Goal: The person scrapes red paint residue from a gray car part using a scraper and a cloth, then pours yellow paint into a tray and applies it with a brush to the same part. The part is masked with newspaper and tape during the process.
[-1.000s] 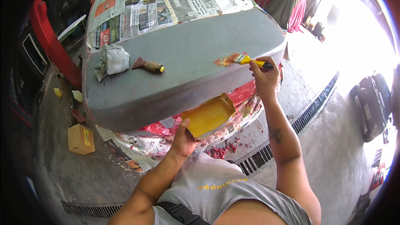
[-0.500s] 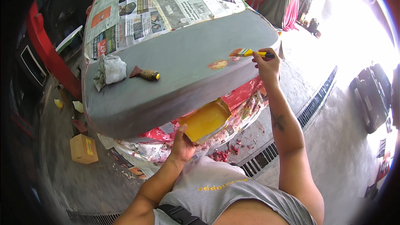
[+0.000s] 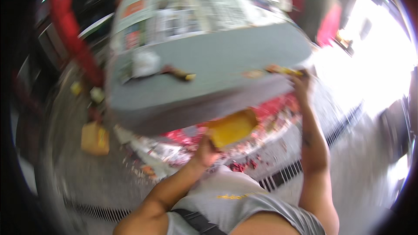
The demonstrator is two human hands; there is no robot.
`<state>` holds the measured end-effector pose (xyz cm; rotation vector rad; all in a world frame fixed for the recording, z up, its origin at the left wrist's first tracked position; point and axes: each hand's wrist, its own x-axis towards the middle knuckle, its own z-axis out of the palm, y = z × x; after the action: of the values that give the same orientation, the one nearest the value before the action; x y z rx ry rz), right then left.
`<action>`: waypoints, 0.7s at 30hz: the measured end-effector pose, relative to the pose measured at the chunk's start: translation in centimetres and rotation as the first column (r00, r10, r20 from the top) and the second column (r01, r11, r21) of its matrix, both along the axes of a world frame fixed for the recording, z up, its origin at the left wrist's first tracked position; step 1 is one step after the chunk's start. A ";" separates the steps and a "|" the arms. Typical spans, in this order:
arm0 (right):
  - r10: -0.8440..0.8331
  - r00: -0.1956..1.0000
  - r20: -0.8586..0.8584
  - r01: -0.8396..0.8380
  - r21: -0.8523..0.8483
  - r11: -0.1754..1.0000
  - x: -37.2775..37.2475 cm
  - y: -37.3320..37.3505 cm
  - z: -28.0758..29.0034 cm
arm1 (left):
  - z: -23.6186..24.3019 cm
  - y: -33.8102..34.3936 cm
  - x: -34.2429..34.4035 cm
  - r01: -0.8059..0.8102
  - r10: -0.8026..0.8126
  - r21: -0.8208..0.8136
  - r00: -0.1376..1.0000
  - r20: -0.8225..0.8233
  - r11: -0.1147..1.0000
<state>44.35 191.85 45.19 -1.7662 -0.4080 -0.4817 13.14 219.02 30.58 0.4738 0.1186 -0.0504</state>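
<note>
The step in hand seems to be the brushing of some liquid on the grey panel (image 3: 209,56) of a car, for one orange-brown patch (image 3: 253,74) lies on it. The right hand (image 3: 301,82) has its fingers closed around the handle of a yellow brush (image 3: 285,69), whose reddish bristles are at the panel, just beside this patch (the view is blurred, so I cannot tell if they touch). The left hand (image 3: 207,150) holds the near left corner of an open container (image 3: 246,116), low before the car; its thumb is at the rim, but how far the other fingers are open I cannot tell, because they are hidden. I judge that the next stroke calls for a light, flat brush and a level container. The panel looks smooth and matt, with a rounded edge. Inside the container the yellow liquid (image 3: 226,135) has a soft shine. On the panel lie a crumpled pale cloth (image 3: 146,64) and a short brown tool (image 3: 180,73) with yellow end; behind, flat newspaper (image 3: 217,11) covers the car.
</note>
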 end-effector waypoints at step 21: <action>0.004 1.000 -0.008 -0.004 0.031 1.000 0.0 0.5 3.6 | 0.4 0.1 -3.0 -0.203 0.205 0.053 0.978 -0.041 0.978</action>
<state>44.31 192.31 48.84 -1.7367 -0.3963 -0.4762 10.10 219.11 31.01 0.5066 0.2135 0.1434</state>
